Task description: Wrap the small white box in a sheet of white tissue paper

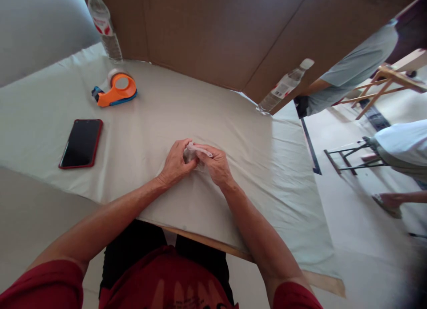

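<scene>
At the middle of the table, near its front edge, my two hands meet around a small piece of clear, thin plastic [190,153], perhaps a bag. A pale, whitish folded strip [204,151] runs from it across the fingers of my right hand [216,164], which is closed on the strip. My left hand [176,162] curls round the plastic from the other side, thumb toward me. Part of the plastic is hidden by my fingers, so its exact kind cannot be made out.
An orange tape dispenser [120,90] and a black phone with a red edge [82,143] lie to the left on the covered table [150,104]. Water bottles [107,35] stand against a tall cardboard panel [207,33]. People and wooden stools [383,80] are beyond, at right.
</scene>
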A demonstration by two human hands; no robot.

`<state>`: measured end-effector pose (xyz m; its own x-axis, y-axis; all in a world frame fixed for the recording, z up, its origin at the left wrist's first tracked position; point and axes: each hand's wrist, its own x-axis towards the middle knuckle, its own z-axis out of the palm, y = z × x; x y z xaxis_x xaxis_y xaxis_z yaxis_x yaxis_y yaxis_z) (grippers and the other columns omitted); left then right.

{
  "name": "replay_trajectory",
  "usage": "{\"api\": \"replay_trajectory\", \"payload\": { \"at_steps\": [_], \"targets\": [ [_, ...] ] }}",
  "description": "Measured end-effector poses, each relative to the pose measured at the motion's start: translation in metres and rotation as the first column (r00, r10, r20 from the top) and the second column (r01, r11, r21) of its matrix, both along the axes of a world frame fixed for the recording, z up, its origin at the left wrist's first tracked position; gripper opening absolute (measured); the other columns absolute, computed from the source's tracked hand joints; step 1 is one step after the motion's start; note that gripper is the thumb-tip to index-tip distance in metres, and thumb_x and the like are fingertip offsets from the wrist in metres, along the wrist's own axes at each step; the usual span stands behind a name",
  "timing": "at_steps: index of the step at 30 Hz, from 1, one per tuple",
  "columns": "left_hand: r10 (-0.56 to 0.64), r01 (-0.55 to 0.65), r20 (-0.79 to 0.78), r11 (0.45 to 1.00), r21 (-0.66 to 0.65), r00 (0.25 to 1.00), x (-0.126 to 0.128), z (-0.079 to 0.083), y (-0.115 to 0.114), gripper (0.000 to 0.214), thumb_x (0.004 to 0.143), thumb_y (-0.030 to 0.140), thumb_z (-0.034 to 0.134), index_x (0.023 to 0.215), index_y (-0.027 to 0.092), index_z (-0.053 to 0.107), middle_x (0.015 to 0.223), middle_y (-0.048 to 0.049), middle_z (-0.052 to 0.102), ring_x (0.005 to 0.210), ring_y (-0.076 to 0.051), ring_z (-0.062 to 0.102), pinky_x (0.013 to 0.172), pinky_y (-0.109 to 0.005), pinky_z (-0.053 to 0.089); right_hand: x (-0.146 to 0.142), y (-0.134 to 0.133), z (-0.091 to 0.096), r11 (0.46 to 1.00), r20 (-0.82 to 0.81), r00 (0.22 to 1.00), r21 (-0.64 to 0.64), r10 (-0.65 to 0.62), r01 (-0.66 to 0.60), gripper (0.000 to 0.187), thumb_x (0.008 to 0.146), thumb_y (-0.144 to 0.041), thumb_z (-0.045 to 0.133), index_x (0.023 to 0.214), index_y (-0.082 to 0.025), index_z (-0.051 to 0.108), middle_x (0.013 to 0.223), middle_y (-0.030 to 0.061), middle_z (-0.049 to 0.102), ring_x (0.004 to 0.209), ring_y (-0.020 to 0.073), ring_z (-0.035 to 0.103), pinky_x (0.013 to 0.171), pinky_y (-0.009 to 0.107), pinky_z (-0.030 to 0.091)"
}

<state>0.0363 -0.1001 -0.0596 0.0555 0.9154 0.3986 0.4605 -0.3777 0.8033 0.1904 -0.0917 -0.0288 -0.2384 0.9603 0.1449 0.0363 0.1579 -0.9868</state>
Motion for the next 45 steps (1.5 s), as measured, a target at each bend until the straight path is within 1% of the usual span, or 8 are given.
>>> {"api": "replay_trajectory", "payload": {
  "at_steps": [9,20,23,27,32,37,41,45],
  "targets": [
    [-0.098,0.097,0.0,0.981,-0.167,0.995,-0.002,0.01,0.0,0.026,0.077,0.025,0.065,0.101,0.02,0.058,0.097,-0.004,0.069,0.087,-0.018,0.063,0.081,-0.032,0.052,0.014,-0.014,-0.009,0.974,0.235,0.972,0.215,0.015,-0.067,0.019,0.089,-0.041,0.066,0.101,-0.036,0.079,0.117,-0.0008,0.075,0.126,0.0227,0.061,0.115,0.045,0.042],
    [-0.112,0.104,-0.023,0.967,-0.232,0.993,-0.007,0.017,-0.002,0.024,0.072,0.024,0.063,0.095,0.021,0.057,0.087,-0.0008,0.068,0.074,-0.015,0.06,0.069,-0.027,0.049,0.025,-0.025,-0.021,0.911,0.376,0.925,0.361,0.056,-0.201,0.054,0.085,-0.042,0.071,0.136,-0.031,0.059,0.141,0.0066,0.062,0.147,0.0298,0.04,0.121,0.056,0.031],
    [-0.136,0.124,-0.056,0.975,-0.182,0.989,-0.013,0.019,0.0,0.024,0.072,0.025,0.062,0.096,0.02,0.059,0.09,-0.0023,0.07,0.077,-0.016,0.062,0.074,-0.03,0.052,0.025,-0.024,-0.024,0.894,0.403,0.914,0.391,0.048,-0.219,0.05,0.089,-0.039,0.064,0.137,-0.032,0.057,0.14,0.0059,0.063,0.143,0.0281,0.045,0.123,0.056,0.029],
    [-0.283,0.276,-0.084,0.957,-0.088,0.955,-0.024,0.016,0.003,0.036,0.075,0.026,0.061,0.11,0.018,0.059,0.119,-0.0115,0.068,0.11,-0.024,0.065,0.098,-0.039,0.052,0.025,-0.021,-0.029,0.893,0.39,0.92,0.403,0.031,-0.201,0.04,0.094,-0.04,0.057,0.133,-0.031,0.061,0.14,0.006,0.063,0.142,0.0262,0.047,0.122,0.054,0.031],
    [-0.41,0.415,-0.187,0.91,-0.015,0.893,-0.029,0.005,0.004,0.07,0.072,0.021,0.066,0.139,0.017,0.046,0.145,-0.0186,0.052,0.137,-0.029,0.05,0.116,-0.047,0.04,0.026,-0.017,-0.029,0.932,0.319,0.947,0.335,0.022,-0.134,0.039,0.092,-0.04,0.062,0.13,-0.031,0.065,0.14,0.006,0.063,0.142,0.0249,0.047,0.122,0.049,0.032],
    [-0.373,0.376,-0.116,0.927,0.0,0.92,-0.025,0.009,0.004,0.055,0.08,0.024,0.064,0.133,0.017,0.054,0.134,-0.016,0.061,0.123,-0.026,0.059,0.105,-0.041,0.049,0.023,-0.017,-0.017,0.984,0.213,0.977,0.17,0.02,-0.057,0.037,0.086,-0.046,0.068,0.121,-0.031,0.071,0.136,0.0047,0.066,0.129,0.0234,0.058,0.115,0.043,0.04],
    [-0.412,0.42,0.081,0.883,-0.212,0.907,-0.026,0.022,0.001,0.045,0.078,0.035,0.069,0.119,0.017,0.065,0.107,-0.009,0.071,0.085,-0.017,0.067,0.076,-0.029,0.057,0.023,-0.021,-0.007,0.999,0.094,0.995,-0.03,0.039,-0.036,0.041,0.085,-0.05,0.069,0.119,-0.027,0.07,0.113,0.0045,0.073,0.105,0.022,0.067,0.099,0.041,0.051],
    [-0.343,0.441,0.285,0.777,-0.45,0.895,-0.026,0.029,0.001,0.046,0.077,0.039,0.07,0.117,0.015,0.067,0.093,-0.0066,0.072,0.073,-0.016,0.066,0.058,-0.025,0.055,0.026,-0.024,-0.006,0.987,0.032,0.996,-0.138,0.087,-0.081,0.05,0.08,-0.056,0.072,0.118,-0.024,0.067,0.108,0.0051,0.072,0.099,0.0212,0.067,0.093,0.038,0.052]
  ]
}}
